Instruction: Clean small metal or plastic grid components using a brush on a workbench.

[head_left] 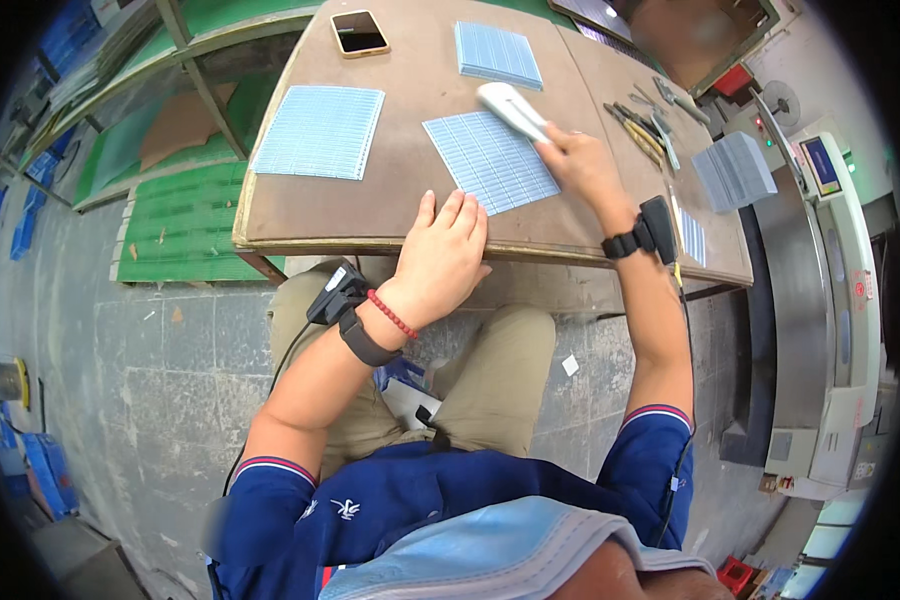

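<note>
On the brown tabletop in front of me lies a light blue sheet [492, 165], marked off by lines into many small rectangles. My left hand [442, 250] rests flat at its near left edge, fingers stretched out. In my right hand [582, 170] is a white elongated tool [510, 108] with a rounded far end; its exact kind is unclear. The tool slants over the sheet's far right part, slightly blurred, and I cannot tell whether it touches. Similar blue sheets [320, 132] lie to the left, and a blue stack [497, 55] sits farther back.
A phone [360, 34] lies at the table's far left. Pliers [638, 138] and other hand tools are on the right, near a grey-blue stack [733, 170] and a small striped piece [690, 236]. A machine with a screen [822, 165] stands beyond the right edge.
</note>
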{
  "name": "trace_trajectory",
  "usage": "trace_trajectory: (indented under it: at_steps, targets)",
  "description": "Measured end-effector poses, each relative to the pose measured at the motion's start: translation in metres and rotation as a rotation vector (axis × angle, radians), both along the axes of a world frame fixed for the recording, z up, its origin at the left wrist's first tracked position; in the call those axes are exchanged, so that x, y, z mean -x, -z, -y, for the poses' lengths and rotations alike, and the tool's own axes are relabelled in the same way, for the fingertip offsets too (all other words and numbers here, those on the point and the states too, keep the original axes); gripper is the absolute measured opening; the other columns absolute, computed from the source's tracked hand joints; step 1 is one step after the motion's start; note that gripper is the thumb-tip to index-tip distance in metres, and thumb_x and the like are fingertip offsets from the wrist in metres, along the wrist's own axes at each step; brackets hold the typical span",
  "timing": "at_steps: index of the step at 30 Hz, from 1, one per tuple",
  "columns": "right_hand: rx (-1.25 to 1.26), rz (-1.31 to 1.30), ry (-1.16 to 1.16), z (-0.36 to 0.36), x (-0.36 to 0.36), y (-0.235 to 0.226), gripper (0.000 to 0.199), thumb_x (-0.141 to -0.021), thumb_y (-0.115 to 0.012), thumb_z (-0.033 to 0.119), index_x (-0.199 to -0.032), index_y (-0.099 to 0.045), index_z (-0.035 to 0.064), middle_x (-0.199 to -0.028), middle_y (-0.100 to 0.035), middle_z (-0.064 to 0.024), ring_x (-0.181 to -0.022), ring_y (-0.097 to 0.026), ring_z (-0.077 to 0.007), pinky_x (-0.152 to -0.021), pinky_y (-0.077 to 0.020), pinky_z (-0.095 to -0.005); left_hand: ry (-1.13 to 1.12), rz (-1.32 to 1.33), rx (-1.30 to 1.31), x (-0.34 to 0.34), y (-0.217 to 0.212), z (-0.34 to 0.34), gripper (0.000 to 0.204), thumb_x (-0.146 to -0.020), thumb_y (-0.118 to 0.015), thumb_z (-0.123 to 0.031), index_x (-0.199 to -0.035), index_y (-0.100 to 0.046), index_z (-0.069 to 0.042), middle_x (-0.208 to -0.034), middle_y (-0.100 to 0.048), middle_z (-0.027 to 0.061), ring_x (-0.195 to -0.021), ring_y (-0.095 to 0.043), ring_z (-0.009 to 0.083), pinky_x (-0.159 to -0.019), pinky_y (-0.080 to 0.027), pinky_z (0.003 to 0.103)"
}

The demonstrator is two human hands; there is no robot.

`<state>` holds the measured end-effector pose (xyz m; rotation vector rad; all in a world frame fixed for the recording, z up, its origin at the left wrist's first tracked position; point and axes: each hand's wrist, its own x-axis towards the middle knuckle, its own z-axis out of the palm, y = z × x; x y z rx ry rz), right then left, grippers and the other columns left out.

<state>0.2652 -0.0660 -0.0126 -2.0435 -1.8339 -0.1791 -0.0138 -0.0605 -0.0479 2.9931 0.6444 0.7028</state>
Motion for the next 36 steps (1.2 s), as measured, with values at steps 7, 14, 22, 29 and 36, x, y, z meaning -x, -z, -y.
trace_trajectory:
  at_steps: [7, 14, 22, 29, 36]
  targets:
    - [-0.005, 0.246, 0.021, 0.026, 0.069, 0.005, 0.034, -0.091, -0.060, 0.034, -0.116, -0.064, 0.0108, -0.091, -0.068, -0.0196, -0.078, -0.067, -0.0360, -0.066, -0.0542, -0.0456, -0.006, -0.031, 0.022, 0.003, -0.001, 0.000, 0.072, -0.074, -0.077, -0.034, -0.129, -0.051, 0.005, -0.133, -0.053, 0.0204, -0.129, -0.046, 0.0338, -0.109, -0.034, 0.053]
    - [-0.003, 0.216, 0.080, -0.002, -0.001, 0.008, 0.035, -0.091, -0.060, 0.034, -0.112, -0.061, 0.0058, -0.085, -0.066, -0.0187, -0.073, -0.067, -0.0358, -0.060, -0.0531, -0.0457, 0.026, -0.001, 0.001, 0.002, 0.005, 0.000, 0.072, -0.074, -0.076, -0.034, -0.128, -0.051, 0.006, -0.133, -0.053, 0.0207, -0.129, -0.046, 0.0339, -0.108, -0.034, 0.053]
    - [0.000, 0.183, -0.150, -0.001, 0.084, -0.005, 0.037, -0.092, -0.058, 0.034, -0.118, -0.061, 0.0085, -0.080, -0.067, -0.0197, -0.076, -0.067, -0.0369, -0.064, -0.0544, -0.0454, 0.008, -0.029, 0.013, 0.003, -0.002, 0.003, 0.072, -0.074, -0.076, -0.035, -0.128, -0.052, 0.006, -0.133, -0.053, 0.0206, -0.131, -0.045, 0.0337, -0.109, -0.033, 0.053]
    - [-0.067, 0.247, -0.092, -0.032, 0.073, 0.012, 0.038, -0.093, -0.057, 0.034, -0.118, -0.061, 0.0060, -0.084, -0.068, -0.0202, -0.074, -0.068, -0.0371, -0.063, -0.0548, -0.0463, -0.012, -0.012, -0.012, -0.001, 0.006, 0.001, 0.071, -0.074, -0.076, -0.036, -0.128, -0.053, 0.004, -0.133, -0.053, 0.0198, -0.130, -0.045, 0.0332, -0.109, -0.033, 0.054]
    - [0.025, 0.254, -0.119, 0.088, 0.096, -0.010, 0.039, -0.092, -0.062, 0.031, -0.122, -0.058, 0.0064, -0.081, -0.064, -0.0162, -0.064, -0.066, -0.0353, -0.054, -0.0536, -0.0419, -0.068, 0.002, -0.013, 0.000, 0.003, 0.006, 0.071, -0.072, -0.077, -0.037, -0.126, -0.055, 0.003, -0.130, -0.053, 0.0180, -0.127, -0.046, 0.0330, -0.108, -0.033, 0.054]
